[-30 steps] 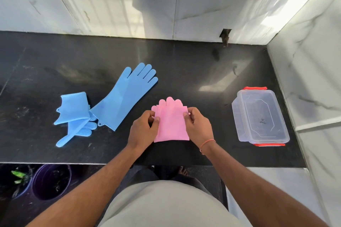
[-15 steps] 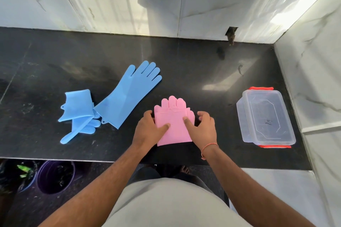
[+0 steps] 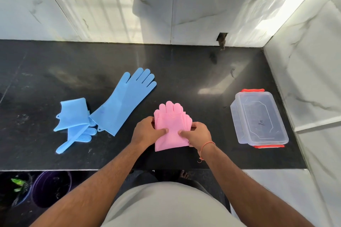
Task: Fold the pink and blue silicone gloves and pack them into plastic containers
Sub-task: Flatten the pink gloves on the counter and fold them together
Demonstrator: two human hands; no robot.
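The folded pink gloves [image 3: 170, 121] lie in a stack on the black counter [image 3: 184, 72], fingers pointing away from me. My left hand [image 3: 145, 131] grips the stack's left edge, thumb on top. On the right edge, my right hand [image 3: 197, 134] grips it the same way. A flat blue glove [image 3: 123, 103] lies stretched out to the left. Further left sits a folded blue glove [image 3: 73, 116]. A clear plastic container [image 3: 258, 118] with red clips and its lid on stands to the right, apart from my hands.
White marble walls [image 3: 166, 5] close the counter at the back and right. The counter's front edge runs just below my wrists. A purple pot [image 3: 49, 188] and a green plant [image 3: 18, 184] stand on the floor at the lower left.
Both hands shifted from pressing on the pink stack to gripping its side edges, thumbs on top. The stack's near edge looks slightly lifted. The blue gloves and container stayed put.
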